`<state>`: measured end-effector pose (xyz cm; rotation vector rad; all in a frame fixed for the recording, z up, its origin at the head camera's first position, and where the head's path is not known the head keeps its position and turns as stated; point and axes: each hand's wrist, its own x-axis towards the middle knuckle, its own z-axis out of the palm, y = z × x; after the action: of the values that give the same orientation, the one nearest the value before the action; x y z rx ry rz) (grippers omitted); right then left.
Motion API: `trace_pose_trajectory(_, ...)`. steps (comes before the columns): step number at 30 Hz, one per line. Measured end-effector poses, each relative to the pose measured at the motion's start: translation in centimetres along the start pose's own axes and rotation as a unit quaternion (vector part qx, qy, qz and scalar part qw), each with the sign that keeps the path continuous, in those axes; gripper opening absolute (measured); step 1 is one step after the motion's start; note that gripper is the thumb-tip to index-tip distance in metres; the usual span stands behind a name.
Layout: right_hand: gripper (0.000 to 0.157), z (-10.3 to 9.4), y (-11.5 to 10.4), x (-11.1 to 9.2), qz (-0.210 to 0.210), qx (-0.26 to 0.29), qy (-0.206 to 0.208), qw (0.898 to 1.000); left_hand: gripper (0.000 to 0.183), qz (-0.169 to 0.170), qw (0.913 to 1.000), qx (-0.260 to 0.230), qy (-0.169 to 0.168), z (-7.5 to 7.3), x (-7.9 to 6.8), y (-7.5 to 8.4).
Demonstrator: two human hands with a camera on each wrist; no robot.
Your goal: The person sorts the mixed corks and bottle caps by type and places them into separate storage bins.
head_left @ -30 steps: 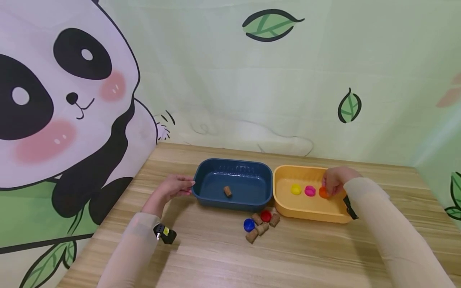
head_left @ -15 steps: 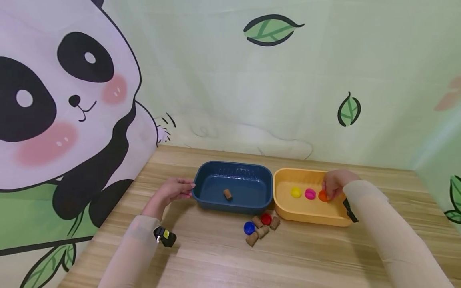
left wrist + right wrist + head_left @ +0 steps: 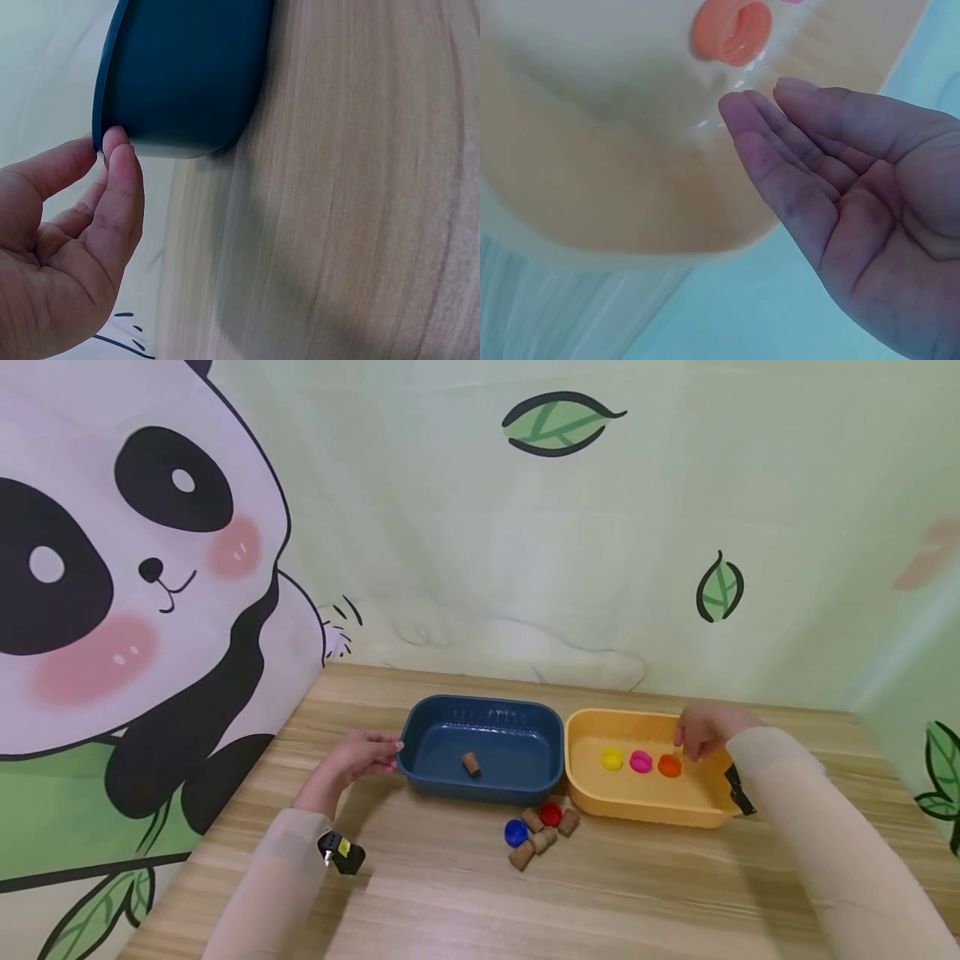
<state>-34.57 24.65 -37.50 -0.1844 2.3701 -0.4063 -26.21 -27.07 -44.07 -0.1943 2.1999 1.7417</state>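
At the left end of the dark blue tray (image 3: 480, 792), my left hand (image 3: 362, 753) pinches the rim between thumb and fingers; the left wrist view shows the fingertips (image 3: 116, 139) at the tray's corner. Over the right side of the yellow tray (image 3: 645, 812), my right hand (image 3: 707, 732) holds nothing, its fingers loosely bent. Just left of it lies an orange bottle cap (image 3: 670, 766), apart from the fingertips in the right wrist view. A pink cap (image 3: 641, 762) and a yellow cap (image 3: 612, 759) lie in a row with it. One cork (image 3: 471, 765) lies in the blue tray.
In front of the trays, several corks (image 3: 522, 856) lie with a blue cap (image 3: 516, 832) and a red cap (image 3: 551, 814) on the wooden table (image 3: 450, 893). The two trays stand side by side. Behind the table hangs a panda-printed cloth (image 3: 450, 527).
My right hand has let go of the orange cap and drawn slightly up and to the right. The cap stays in the yellow tray. My left hand has kept its place.
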Motion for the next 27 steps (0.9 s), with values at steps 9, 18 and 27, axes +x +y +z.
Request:
trace_pose_trajectory(9,0.038,-1.5,-0.6,-1.8,-0.026,-0.025,0.008,0.999,0.041,-0.007,1.0,0.002,0.003,0.0,0.1,0.1)
trace_pose_trajectory(18,0.041,-2.1,-1.3,-3.7,-0.082,-0.023,0.011,0.996,0.041,-0.004,1.0,0.001,-0.004,-0.1,0.1,0.2)
trace_pose_trajectory(27,0.042,-1.4,-1.4,-5.5,-0.141,-0.044,0.063,0.987,0.039,-0.004,1.0,0.002,-0.003,0.0,0.0,0.2)
